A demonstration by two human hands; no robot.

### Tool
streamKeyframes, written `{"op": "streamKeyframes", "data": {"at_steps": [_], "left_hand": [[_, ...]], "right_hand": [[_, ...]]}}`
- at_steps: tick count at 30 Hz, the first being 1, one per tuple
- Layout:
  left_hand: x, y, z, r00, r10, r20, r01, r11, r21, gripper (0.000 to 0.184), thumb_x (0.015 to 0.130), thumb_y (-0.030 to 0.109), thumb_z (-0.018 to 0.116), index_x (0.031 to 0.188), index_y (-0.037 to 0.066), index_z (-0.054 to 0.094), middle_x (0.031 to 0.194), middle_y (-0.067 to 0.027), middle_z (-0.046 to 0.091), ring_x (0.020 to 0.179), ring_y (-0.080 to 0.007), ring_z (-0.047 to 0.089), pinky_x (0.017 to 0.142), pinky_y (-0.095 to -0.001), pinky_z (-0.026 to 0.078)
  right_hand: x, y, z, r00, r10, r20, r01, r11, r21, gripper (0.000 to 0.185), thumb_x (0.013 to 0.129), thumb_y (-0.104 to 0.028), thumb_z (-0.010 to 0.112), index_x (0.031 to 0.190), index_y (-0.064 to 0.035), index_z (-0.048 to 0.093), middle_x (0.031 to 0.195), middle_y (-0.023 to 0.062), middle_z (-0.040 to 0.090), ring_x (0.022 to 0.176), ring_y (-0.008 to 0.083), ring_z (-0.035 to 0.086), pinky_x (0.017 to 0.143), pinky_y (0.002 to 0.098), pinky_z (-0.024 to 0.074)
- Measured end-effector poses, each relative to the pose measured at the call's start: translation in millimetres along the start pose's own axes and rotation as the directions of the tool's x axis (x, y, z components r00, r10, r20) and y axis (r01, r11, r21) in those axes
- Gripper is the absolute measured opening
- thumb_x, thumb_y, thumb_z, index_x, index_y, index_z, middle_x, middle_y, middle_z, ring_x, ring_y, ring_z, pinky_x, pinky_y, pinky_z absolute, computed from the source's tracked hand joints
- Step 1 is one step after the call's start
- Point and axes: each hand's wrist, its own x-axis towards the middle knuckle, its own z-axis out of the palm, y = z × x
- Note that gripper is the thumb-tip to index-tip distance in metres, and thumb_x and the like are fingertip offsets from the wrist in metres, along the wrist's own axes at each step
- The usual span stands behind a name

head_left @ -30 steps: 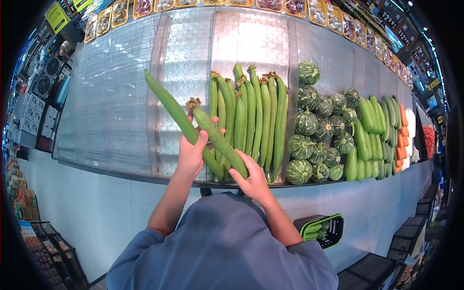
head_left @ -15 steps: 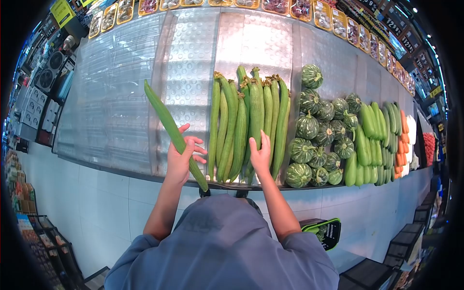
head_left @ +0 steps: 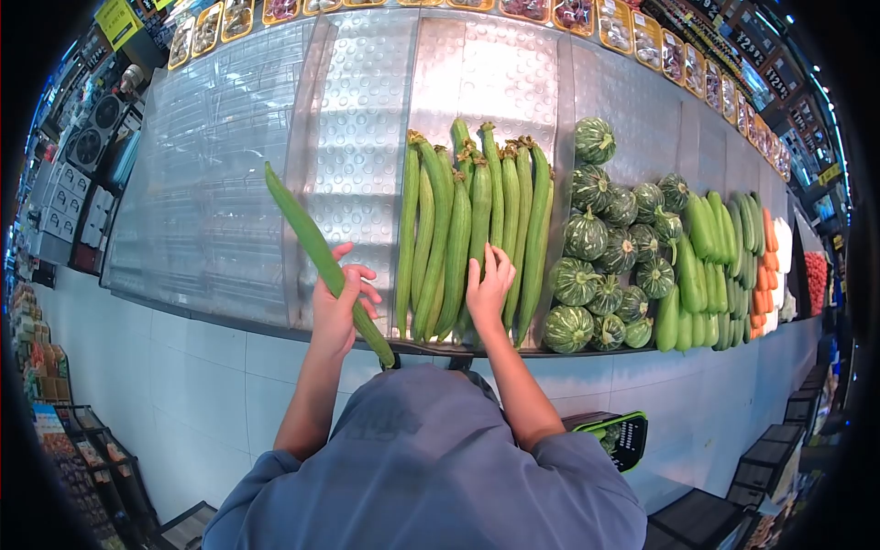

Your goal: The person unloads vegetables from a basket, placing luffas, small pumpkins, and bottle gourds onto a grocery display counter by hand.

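Observation:
My left hand (head_left: 337, 307) is closed round the lower part of a long green luffa gourd (head_left: 307, 229), which slants up to the left over the metal counter. Its fingers curl to the right, and the gourd's lower end hangs by my wrist. My right hand (head_left: 492, 289) rests on the row of luffa gourds (head_left: 456, 247), with its thumb and fingers around the lower part of one gourd (head_left: 479, 211). The hand hides part of that gourd. The row lies side by side, with the brown, withered ends at the far side.
Striped round squashes (head_left: 587, 236) are stacked right of the luffas, then pale green gourds (head_left: 689, 275), cucumbers and carrots (head_left: 768, 266). Wrapped yellow trays (head_left: 615, 27) line the counter's back edge. A black and green basket (head_left: 631, 442) stands on the floor at my right.
The luffa under my right hand has shifted slightly left, showing more of the one beside it. My right fingers are more bent. The gourd in my left hand has swung slightly left.

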Motion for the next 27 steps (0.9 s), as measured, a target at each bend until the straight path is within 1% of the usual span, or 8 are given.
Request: {"op": "streamKeyframes", "data": {"at_steps": [11,12,14,16,17,20,22,27], "left_hand": [[0,-3,19,0.985,0.038,0.167,0.039,0.900,-0.433,0.056,0.109,0.054,0.037,0.153,0.020,0.032,0.094,-0.0044,0.050,0.079,-0.0171,0.051,0.074,-0.0371,0.048],[1,-5,23,0.979,0.059,0.197,0.040,0.885,-0.464,0.054,0.109,0.054,0.038,0.152,0.022,0.033,0.097,-0.0050,0.050,0.084,-0.0185,0.051,0.080,-0.0393,0.048],[0,-11,33,0.970,0.072,0.233,0.057,0.860,-0.506,0.052,0.108,0.053,0.040,0.150,0.023,0.034,0.102,-0.0069,0.050,0.092,-0.0215,0.053,0.089,-0.0437,0.049],[-4,-18,42,0.945,0.091,0.313,0.091,0.849,-0.521,0.053,0.108,0.050,0.042,0.152,0.023,0.030,0.111,-0.0098,0.055,0.107,-0.0272,0.058,0.098,-0.0502,0.050],[-6,-17,46,0.947,0.100,0.305,0.074,0.857,-0.510,0.053,0.108,0.050,0.042,0.152,0.023,0.030,0.111,-0.0098,0.055,0.107,-0.0272,0.058,0.098,-0.0502,0.050],[-3,3,49,0.910,0.131,0.393,0.034,0.922,-0.386,0.057,0.109,0.047,0.042,0.157,0.024,0.024,0.128,-0.0148,0.058,0.125,-0.0351,0.057,0.106,-0.0575,0.048],[5,20,48,0.869,0.256,0.424,-0.064,0.907,-0.416,0.063,0.110,0.043,0.041,0.162,0.021,0.014,0.140,-0.0186,0.054,0.134,-0.0384,0.054,0.110,-0.0554,0.048],[10,49,44,0.817,0.328,0.474,-0.167,0.921,-0.351,0.061,0.111,0.042,0.038,0.161,0.015,0.017,0.139,-0.0207,0.055,0.132,-0.0382,0.057,0.110,-0.0544,0.048]], "right_hand": [[-29,-36,-53,0.998,0.046,-0.035,-0.036,0.971,0.237,0.031,0.098,-0.004,0.060,0.128,0.0015,0.064,0.134,0.0166,0.061,0.122,0.0323,0.058,0.102,0.0392,0.0470],[-32,-49,-59,1.000,-0.009,0.026,-0.001,0.927,0.375,0.035,0.101,-0.006,0.060,0.135,0.0010,0.060,0.136,0.0166,0.062,0.118,0.0262,0.062,0.099,0.0363,0.0489],[-43,-80,-71,0.896,-0.048,0.441,-0.337,0.573,0.747,0.045,0.103,-0.010,0.060,0.146,0.0011,0.050,0.137,0.0160,0.062,0.111,0.0210,0.064,0.095,0.0356,0.0511],[-51,-104,-94,0.735,-0.194,0.650,-0.568,0.346,0.746,0.056,0.105,-0.014,0.060,0.154,0.0018,0.039,0.127,0.0151,0.065,0.097,0.0174,0.067,0.085,0.0328,0.0547],[-44,-108,-105,0.691,-0.203,0.693,-0.482,0.585,0.652,0.056,0.104,-0.013,0.063,0.152,0.0018,0.039,0.113,0.0125,0.068,0.078,0.0141,0.065,0.068,0.0278,0.0530],[-35,-102,-128,0.667,-0.178,0.724,-0.614,0.419,0.669,0.047,0.106,-0.014,0.060,0.147,0.0015,0.044,0.104,0.0111,0.067,0.067,0.0098,0.056,0.058,0.0250,0.0468],[-31,-79,-138,0.653,-0.245,0.717,-0.661,0.277,0.697,0.043,0.106,-0.012,0.057,0.146,0.0009,0.045,0.095,0.0107,0.065,0.062,0.0094,0.052,0.056,0.0246,0.0440],[-32,-40,-162,0.644,-0.288,0.709,-0.633,0.320,0.705,0.044,0.103,-0.011,0.061,0.143,0.0041,0.050,0.093,0.0178,0.069,0.066,0.0153,0.061,0.058,0.0272,0.0488]]}}
